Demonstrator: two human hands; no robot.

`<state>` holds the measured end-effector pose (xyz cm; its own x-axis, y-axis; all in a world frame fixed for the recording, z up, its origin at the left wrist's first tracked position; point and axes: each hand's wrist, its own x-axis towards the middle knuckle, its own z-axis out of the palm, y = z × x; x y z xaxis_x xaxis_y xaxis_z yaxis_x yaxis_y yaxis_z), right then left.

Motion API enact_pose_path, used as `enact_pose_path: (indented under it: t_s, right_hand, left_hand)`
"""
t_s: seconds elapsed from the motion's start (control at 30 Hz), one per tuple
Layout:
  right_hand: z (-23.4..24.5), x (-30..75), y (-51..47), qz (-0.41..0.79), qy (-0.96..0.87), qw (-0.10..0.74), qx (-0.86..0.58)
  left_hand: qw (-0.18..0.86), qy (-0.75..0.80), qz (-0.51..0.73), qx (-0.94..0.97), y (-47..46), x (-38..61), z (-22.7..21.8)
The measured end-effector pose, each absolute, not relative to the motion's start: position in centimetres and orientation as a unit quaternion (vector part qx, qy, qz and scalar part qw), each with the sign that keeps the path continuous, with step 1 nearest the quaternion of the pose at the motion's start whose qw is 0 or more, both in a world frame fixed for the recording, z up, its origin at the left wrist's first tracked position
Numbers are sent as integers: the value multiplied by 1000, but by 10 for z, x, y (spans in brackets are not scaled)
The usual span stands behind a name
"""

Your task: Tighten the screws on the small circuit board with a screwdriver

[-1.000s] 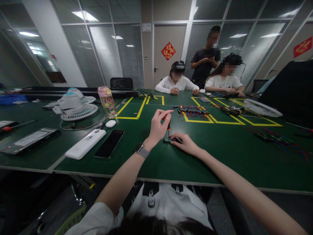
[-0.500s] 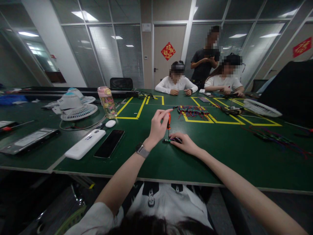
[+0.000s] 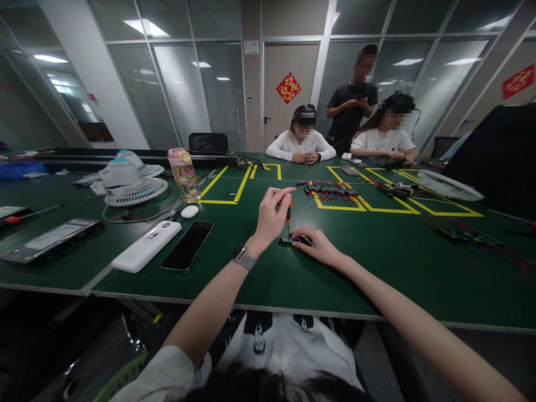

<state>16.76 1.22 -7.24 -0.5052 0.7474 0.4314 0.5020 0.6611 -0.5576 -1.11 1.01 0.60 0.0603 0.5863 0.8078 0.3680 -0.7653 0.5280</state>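
Note:
My left hand (image 3: 270,215) is raised over the green table (image 3: 377,262), fingers pinched round the top of a small screwdriver (image 3: 289,212) with an orange-and-black handle, held upright. Its tip points down at a small dark part (image 3: 288,240) lying on the table. My right hand (image 3: 317,243) rests on the table just right of that part, fingers closed on it and pinning it flat. A watch sits on my left wrist.
A white power bank (image 3: 146,245) and a black phone (image 3: 187,244) lie to the left, with a white earbud case (image 3: 189,211), a pink-lidded bottle (image 3: 183,174) and small fans (image 3: 129,187) behind. A bundle of coloured wires (image 3: 330,191) lies ahead. Three other people are at the far end.
My left fingers shift slightly round the screwdriver handle, which stays upright over the part. My right hand has not moved. The seated person in white has drawn both hands together.

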Motion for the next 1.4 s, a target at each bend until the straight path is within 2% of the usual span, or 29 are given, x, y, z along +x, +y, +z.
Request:
enact_pose_path:
  t_s: [0.4, 1.2, 1.4]
  right_hand:
    - [-73, 168, 13, 183, -850, 334, -365]
    - [-72, 168, 13, 187, -849, 335, -363]
    - [-74, 169, 14, 186, -848, 336, -365]
  left_hand:
    - [69, 340, 606, 716, 10, -10, 6]
    - [93, 319, 594, 733, 9, -12, 8]
    - [59, 345, 604, 716, 10, -10, 7]
